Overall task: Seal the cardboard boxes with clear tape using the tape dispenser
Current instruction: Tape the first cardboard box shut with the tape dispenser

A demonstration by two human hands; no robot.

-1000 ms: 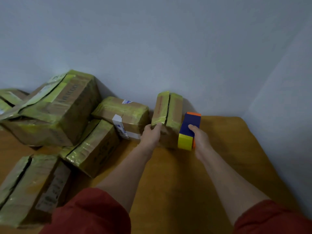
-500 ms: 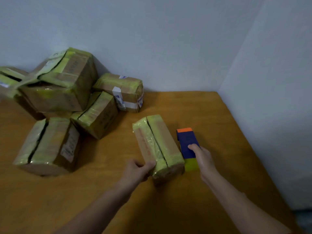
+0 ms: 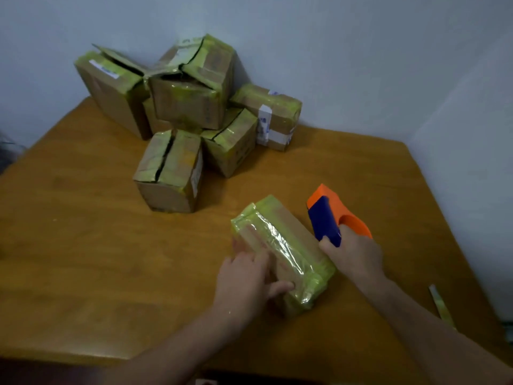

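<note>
A small cardboard box (image 3: 288, 245) wrapped in yellowish tape lies on the wooden table (image 3: 83, 245), near the front centre. My left hand (image 3: 247, 282) grips the box's near left side, thumb on its near end. My right hand (image 3: 352, 257) holds the blue and orange tape dispenser (image 3: 330, 218) just right of the box, its orange end pointing away from me.
Several taped cardboard boxes (image 3: 194, 107) are piled at the back of the table against the wall, one (image 3: 169, 170) standing apart in front with a split seam. A strip of tape backing (image 3: 441, 304) lies at the right table edge. A wall corner runs close on the right.
The box and dispenser have come nearer to me from the back wall and the box now lies flat. The dispenser has turned, showing its orange side.
</note>
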